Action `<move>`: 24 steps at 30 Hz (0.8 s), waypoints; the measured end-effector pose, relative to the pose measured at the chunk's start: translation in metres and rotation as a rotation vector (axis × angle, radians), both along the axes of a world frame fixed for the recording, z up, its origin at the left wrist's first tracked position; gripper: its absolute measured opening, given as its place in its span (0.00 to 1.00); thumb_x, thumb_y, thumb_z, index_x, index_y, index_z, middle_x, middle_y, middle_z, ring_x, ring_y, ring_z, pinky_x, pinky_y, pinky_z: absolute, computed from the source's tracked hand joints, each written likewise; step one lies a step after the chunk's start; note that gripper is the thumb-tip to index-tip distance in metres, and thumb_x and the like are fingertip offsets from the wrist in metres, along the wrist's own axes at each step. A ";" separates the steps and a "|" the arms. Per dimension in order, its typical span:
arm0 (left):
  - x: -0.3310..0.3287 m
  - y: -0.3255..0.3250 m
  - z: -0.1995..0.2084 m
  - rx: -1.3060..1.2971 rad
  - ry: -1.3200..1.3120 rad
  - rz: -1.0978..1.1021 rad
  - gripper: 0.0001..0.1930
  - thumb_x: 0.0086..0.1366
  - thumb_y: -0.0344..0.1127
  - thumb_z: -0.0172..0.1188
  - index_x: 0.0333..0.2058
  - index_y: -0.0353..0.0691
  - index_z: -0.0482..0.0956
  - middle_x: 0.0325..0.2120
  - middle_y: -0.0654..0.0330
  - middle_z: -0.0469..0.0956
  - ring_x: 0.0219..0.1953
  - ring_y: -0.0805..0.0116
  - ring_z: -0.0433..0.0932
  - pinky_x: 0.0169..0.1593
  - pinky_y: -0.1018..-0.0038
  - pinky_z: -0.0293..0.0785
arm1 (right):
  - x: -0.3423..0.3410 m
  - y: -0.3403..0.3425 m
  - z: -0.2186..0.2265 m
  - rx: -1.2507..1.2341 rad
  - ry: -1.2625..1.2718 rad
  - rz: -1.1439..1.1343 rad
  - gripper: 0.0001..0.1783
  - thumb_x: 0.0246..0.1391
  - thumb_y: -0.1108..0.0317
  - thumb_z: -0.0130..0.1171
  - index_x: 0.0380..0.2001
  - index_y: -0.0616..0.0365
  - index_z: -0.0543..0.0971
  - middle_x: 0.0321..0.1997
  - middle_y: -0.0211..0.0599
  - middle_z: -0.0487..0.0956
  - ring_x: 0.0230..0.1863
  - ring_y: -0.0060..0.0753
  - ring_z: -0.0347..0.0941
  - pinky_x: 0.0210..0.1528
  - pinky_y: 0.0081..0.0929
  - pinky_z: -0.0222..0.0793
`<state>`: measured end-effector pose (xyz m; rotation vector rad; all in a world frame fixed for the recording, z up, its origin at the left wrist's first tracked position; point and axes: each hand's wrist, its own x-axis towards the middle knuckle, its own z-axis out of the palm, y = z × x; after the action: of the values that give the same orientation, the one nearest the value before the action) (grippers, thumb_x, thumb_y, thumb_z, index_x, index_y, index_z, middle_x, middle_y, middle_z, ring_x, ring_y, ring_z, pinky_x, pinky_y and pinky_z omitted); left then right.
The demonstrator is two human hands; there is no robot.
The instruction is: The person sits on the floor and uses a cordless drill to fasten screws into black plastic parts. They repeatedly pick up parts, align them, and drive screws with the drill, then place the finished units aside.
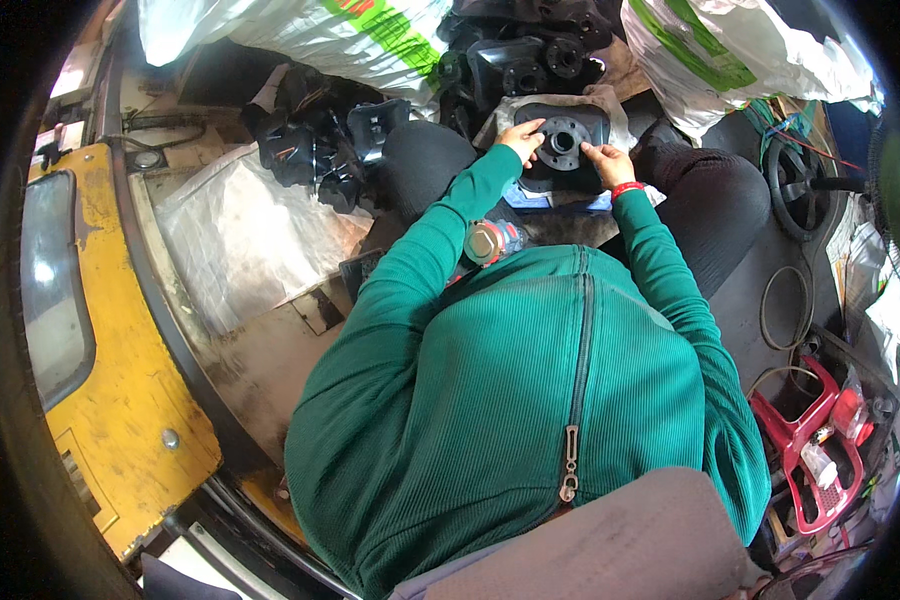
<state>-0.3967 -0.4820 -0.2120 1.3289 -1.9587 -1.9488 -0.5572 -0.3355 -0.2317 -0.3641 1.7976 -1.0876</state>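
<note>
Between my knees is a black round flange (561, 143) with a raised central hub and a ring of holes. It appears to be in front of a dark rounded-square plate (592, 119); whether the two are joined I cannot tell. My left hand (523, 140) pinches the flange's left edge between thumb and fingers. At its right edge, my right hand (610, 166), with a red band at the wrist, grips it in the same way. Pale crumpled wrapping (615, 101) surrounds the plate. A blue-edged surface (570, 203) shows just below.
Similar black flanged parts (523, 70) are heaped ahead, with more dark parts (320, 140) at the left. White-and-green sacks (735, 60) flank the heap. A cylindrical object with a round tan end (487, 243) lies by my lap. Yellow machinery (135, 400) stands left; a red plastic frame (805, 440), right.
</note>
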 end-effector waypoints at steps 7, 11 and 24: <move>-0.009 -0.007 -0.001 -0.108 -0.085 -0.131 0.19 0.62 0.39 0.54 0.53 0.55 0.71 0.24 0.67 0.74 0.19 0.81 0.68 0.19 0.80 0.69 | -0.005 0.005 -0.028 0.021 0.051 0.019 0.23 0.41 0.46 0.66 0.20 0.57 0.79 0.17 0.22 0.72 0.17 0.16 0.63 0.21 0.19 0.59; -0.010 -0.013 0.002 -0.104 -0.073 -0.188 0.20 0.62 0.41 0.54 0.54 0.55 0.70 0.25 0.67 0.75 0.19 0.81 0.68 0.19 0.81 0.69 | -0.003 0.006 -0.023 0.027 0.032 -0.008 0.22 0.40 0.46 0.67 0.20 0.56 0.78 0.16 0.22 0.71 0.16 0.16 0.62 0.19 0.20 0.57; -0.003 0.036 0.148 -0.832 0.275 -0.609 0.16 0.55 0.41 0.60 0.42 0.48 0.77 0.35 0.60 0.74 0.32 0.64 0.76 0.39 0.69 0.73 | 0.015 0.022 0.106 -0.472 -1.116 -0.321 0.22 0.61 0.60 0.43 0.51 0.65 0.69 0.40 0.39 0.76 0.40 0.34 0.75 0.48 0.36 0.73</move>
<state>-0.3993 -0.4460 -0.0643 0.2628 -2.7206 -1.0658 -0.5427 -0.3133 -0.1258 0.2609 0.6049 -1.5174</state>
